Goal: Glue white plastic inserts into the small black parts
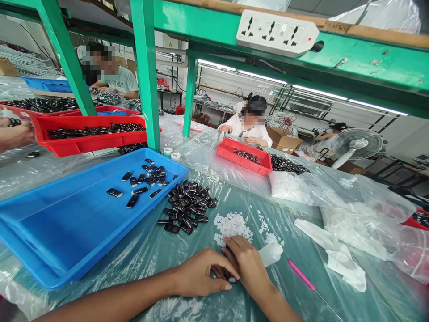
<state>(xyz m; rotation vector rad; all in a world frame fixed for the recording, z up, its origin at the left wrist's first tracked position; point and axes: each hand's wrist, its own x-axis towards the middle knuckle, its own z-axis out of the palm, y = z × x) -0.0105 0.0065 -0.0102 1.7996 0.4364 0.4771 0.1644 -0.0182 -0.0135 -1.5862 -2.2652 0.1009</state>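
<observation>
Low in the centre, my left hand (204,272) is closed around a small black piece (229,276) with a pale end. My right hand (244,259) meets it from the right, its fingers bent over the same piece and partly hiding it. Just beyond my fingertips lies a pile of small white parts (233,225), with a smaller scatter (266,228) to its right. Black pieces are heaped (187,205) on the plastic-covered table, beside a blue tray (83,219) holding several more. A translucent white bottle-like object (271,254) lies beside my right hand.
A pink-handled tool (301,274) and white cloth-like pieces (345,268) lie at right. Red bins (90,143) stand behind the blue tray. Green posts (146,76) and a beam with a power strip (276,33) cross above. Other people sit beyond; another person's hand (16,134) is at far left.
</observation>
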